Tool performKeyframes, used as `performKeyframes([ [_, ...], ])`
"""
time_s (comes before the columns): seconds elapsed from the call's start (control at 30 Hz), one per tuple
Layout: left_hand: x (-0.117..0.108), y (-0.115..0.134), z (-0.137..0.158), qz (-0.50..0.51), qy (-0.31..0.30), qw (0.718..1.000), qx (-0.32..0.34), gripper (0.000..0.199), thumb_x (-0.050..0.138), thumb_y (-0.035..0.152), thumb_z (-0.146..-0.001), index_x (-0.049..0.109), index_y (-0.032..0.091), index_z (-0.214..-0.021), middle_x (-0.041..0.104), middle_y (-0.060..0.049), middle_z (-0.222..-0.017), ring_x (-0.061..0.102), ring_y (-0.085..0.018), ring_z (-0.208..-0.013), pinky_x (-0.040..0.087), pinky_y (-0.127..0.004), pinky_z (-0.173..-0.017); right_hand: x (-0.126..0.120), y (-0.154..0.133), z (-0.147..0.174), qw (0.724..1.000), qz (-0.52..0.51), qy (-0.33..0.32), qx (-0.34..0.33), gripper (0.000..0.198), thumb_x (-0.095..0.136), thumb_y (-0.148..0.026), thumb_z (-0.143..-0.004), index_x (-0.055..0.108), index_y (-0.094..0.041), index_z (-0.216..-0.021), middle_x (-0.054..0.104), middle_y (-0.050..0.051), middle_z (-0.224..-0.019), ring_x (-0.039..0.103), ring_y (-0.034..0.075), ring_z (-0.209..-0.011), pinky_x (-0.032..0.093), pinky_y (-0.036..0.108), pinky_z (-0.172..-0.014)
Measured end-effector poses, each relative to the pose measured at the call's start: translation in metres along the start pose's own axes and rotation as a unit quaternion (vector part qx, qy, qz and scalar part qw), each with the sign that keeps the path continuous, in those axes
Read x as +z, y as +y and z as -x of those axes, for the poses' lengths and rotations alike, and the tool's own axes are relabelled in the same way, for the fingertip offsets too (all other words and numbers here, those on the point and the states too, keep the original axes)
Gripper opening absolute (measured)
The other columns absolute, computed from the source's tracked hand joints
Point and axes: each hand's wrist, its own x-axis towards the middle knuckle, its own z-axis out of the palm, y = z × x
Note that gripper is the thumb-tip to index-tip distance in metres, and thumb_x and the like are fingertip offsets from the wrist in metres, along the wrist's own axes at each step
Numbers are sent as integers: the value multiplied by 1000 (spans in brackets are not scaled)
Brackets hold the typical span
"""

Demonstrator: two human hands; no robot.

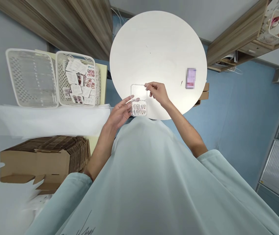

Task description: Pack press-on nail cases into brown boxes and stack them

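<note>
A clear plastic case (139,112) with its hinged lid (139,91) raised lies at the near edge of the round white table (157,42). Inside its base are rows of press-on nails (139,107), pale and shiny. My left hand (120,112) grips the case from the left side, fingers along the base and hinge. At the lid's far right corner, my right hand (157,93) pinches the rim between thumb and index finger.
A phone (190,78) lies on the table's right. To the left stand a basket (58,78) of carded nail sets (77,81), another white basket (8,78), white sheets (46,120) and stacked folded cardboard boxes (43,160). A wooden shelf (235,36) is at far right.
</note>
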Motion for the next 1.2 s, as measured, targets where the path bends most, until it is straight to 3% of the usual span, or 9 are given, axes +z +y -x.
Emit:
performKeyframes([
  [0.17,1,0,-4,9,-6,1000,-2,58,91,36,-92,74,21,-145,76,-17,-150,73,-35,-138,63,-52,-113,-12,-21,17,999,16,13,-47,56,70,-79,-99,77,-23,-102,71,2,-95,65,12,-73,52,24,-58],
  [0.37,9,2,-12,4,-21,1000,4,63,92,37,-91,72,20,-148,77,-16,-147,72,-35,-139,61,-50,-116,-25,-44,59,989,64,25,-128,53,67,-76,-104,82,-26,-112,72,4,-107,69,14,-84,59,28,-71],
  [0.5,13,2,-19,-13,-30,999,5,58,88,43,-95,73,23,-147,77,-14,-146,73,-34,-138,63,-49,-113,-28,-44,87,976,111,13,-187,49,68,-73,-106,83,-27,-118,71,6,-108,69,18,-92,62,31,-77],
  [0.7,20,6,-25,-26,-52,998,24,58,79,56,-101,73,23,-148,69,-15,-160,66,-35,-148,61,-50,-118,-29,-29,113,959,193,-15,-206,42,64,-66,-111,81,-30,-125,69,5,-112,69,16,-83,61,31,-74],
  [0.83,21,8,-29,-57,-72,995,48,67,90,48,-93,69,25,-153,64,-15,-165,59,-37,-155,56,-54,-124,-30,-22,120,956,230,-18,-179,40,63,-62,-113,79,-30,-128,71,6,-116,70,15,-82,60,31,-75],
  [0.93,19,9,-32,-75,-79,992,62,71,91,49,-92,68,28,-155,62,-14,-168,58,-38,-156,56,-54,-124,-28,-22,122,970,202,-7,-137,45,72,-65,-107,76,-29,-133,73,5,-118,71,15,-81,61,31,-75],
  [1.07,16,9,-34,-108,-76,988,78,72,88,53,-94,65,29,-158,62,-14,-168,60,-38,-154,57,-54,-123,-21,-23,119,998,66,17,0,65,88,-73,-89,72,-27,-132,78,4,-113,72,15,-75,59,28,-64],
  [1.2,16,8,-33,-125,-72,986,87,71,87,56,-95,66,30,-158,62,-15,-168,63,-36,-151,58,-52,-120,-12,-25,113,988,-90,-40,118,62,91,-77,-80,73,-22,-105,81,5,-103,70,13,-65,48,23,-49],
])
